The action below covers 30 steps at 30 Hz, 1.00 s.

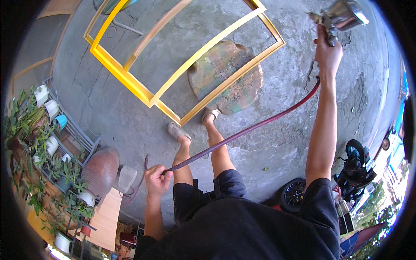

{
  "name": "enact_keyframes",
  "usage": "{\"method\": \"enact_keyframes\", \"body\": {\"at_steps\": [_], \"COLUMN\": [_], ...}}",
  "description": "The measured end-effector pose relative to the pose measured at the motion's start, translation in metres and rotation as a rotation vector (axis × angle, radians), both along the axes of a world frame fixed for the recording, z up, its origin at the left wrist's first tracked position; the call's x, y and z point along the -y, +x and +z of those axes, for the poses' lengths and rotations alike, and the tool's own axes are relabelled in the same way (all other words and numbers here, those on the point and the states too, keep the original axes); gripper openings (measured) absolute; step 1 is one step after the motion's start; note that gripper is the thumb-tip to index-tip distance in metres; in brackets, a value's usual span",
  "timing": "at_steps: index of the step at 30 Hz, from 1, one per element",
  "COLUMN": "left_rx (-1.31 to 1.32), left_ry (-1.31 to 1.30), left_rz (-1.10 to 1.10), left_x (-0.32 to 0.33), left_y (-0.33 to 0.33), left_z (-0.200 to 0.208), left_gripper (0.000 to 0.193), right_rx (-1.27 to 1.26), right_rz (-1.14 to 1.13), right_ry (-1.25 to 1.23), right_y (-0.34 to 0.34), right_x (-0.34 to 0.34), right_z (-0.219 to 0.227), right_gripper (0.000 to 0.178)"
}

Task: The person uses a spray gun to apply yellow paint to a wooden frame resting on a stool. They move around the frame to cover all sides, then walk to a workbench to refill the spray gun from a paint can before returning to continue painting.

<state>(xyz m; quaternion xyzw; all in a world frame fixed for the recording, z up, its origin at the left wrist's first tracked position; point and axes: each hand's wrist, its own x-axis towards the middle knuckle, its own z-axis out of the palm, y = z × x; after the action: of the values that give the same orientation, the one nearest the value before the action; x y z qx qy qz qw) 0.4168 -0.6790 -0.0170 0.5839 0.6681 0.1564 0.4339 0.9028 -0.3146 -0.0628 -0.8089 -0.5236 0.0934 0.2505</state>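
Note:
My right hand [329,56] is stretched far out to the right, closed round the handle of a spray gun [333,21] with a shiny metal cup. A dark red hose [255,125] runs from below the gun across my front to my left hand [158,180], whose fingers are wrapped round it. Beyond my feet stands a wooden frame [208,47] with crossbars. Its left side is bright yellow, while other bars look paler or like bare wood. The spray gun is apart from the frame, off to its right.
A paint-stained round slab [225,78] sits under the frame on the cracked concrete floor [286,134]. Potted plants [52,147] on a rack, a brown jar [100,171] and a grey block [127,177] line the left. A motorbike [355,173] stands at the lower right.

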Motion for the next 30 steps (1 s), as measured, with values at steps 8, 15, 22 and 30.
{"method": "enact_keyframes", "body": {"at_steps": [8, 15, 22, 30], "left_rx": [-0.010, -0.119, -0.178, -0.228], "left_ry": [-0.009, 0.076, 0.128, 0.168], "left_rz": [0.052, 0.025, 0.026, 0.054], "left_x": [0.026, 0.064, 0.103, 0.142], "left_y": [-0.028, -0.109, -0.186, -0.251], "left_z": [-0.007, -0.006, 0.008, 0.018], "left_gripper": [0.056, 0.058, 0.055, 0.053], "right_rx": [-0.106, -0.281, -0.401, -0.443], "right_rz": [-0.020, 0.094, 0.146, 0.326], "right_ry": [-0.135, -0.312, -0.365, -0.409], "right_y": [-0.040, -0.151, -0.246, -0.334], "right_x": [0.041, 0.139, 0.216, 0.289], "right_z": [0.005, 0.023, 0.039, 0.040], "right_gripper": [0.052, 0.045, 0.034, 0.023]}}
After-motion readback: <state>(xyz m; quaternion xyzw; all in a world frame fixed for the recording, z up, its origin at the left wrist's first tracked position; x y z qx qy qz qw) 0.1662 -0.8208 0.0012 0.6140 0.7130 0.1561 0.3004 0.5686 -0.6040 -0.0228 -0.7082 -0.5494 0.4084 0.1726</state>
